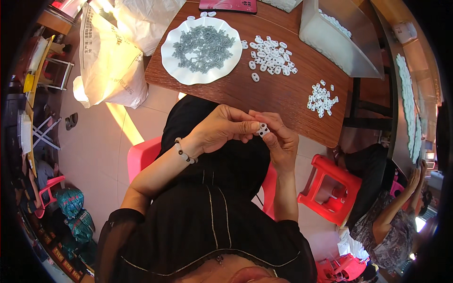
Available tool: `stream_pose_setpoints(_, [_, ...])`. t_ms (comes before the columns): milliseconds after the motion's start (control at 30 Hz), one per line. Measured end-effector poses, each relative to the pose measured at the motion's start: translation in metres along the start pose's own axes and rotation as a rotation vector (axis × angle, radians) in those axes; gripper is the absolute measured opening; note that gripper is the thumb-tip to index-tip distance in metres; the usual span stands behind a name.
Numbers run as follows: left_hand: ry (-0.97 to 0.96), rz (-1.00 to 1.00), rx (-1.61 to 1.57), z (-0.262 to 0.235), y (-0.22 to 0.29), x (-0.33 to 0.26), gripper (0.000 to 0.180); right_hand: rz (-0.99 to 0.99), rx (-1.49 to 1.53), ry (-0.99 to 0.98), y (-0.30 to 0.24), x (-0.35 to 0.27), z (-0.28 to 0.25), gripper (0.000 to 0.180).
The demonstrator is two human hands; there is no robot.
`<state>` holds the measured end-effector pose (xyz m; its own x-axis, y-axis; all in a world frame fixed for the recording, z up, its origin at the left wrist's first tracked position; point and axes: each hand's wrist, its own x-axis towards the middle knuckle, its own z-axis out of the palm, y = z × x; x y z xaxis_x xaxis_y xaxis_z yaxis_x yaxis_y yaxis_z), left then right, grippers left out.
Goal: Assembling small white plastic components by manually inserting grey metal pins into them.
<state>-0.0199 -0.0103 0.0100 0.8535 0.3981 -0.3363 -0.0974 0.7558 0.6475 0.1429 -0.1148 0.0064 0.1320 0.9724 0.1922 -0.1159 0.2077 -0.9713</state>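
Note:
Just past the table's near edge, both hands meet over my lap around a small white plastic piece [263, 129] with dark holes. My left hand [225, 128] pinches it between thumb and fingertips. Closed on the same piece from the other side is my right hand [281, 141]. Fingers partly cover it, so its full shape is hidden. On the table, a white wavy-rimmed plate [203, 79] holds many short, thin grey pieces. A pile of white oval parts with two holes [271, 56] lies right of it. Smaller white parts [322, 100] form another pile nearer the right corner.
A translucent bin [325, 49] with white parts lies at the table's far right, and a pink phone [229, 5] at the far edge. White sacks [113, 70] stand left. A red stool [330, 188] and another person [387, 226] are at the right.

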Motion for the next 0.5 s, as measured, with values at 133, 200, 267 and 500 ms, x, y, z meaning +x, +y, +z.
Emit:
stream_pose_setpoints(133, [0.008, -0.014, 0.05, 0.0014, 0.0025, -0.0022, 0.02, -0.017, 0.019, 0.035, -0.0045, 0.0001, 0.0047, 0.034])
stream_pose_setpoints(200, [0.008, -0.022, 0.03, 0.0033, 0.003, -0.0037, 0.022, -0.02, 0.001, 0.038, -0.0055, 0.0002, 0.005, 0.033])
stream_pose_setpoints(267, [0.003, -0.015, 0.034, 0.003, 0.0019, -0.0039, 0.022, -0.027, -0.049, 0.022, -0.0056, -0.0003, 0.0044, 0.034])
stream_pose_setpoints(500, [0.012, -0.045, -0.032, 0.0082, 0.0051, -0.0047, 0.021, -0.013, -0.044, 0.027, -0.0024, 0.0002, 0.0061, 0.039])
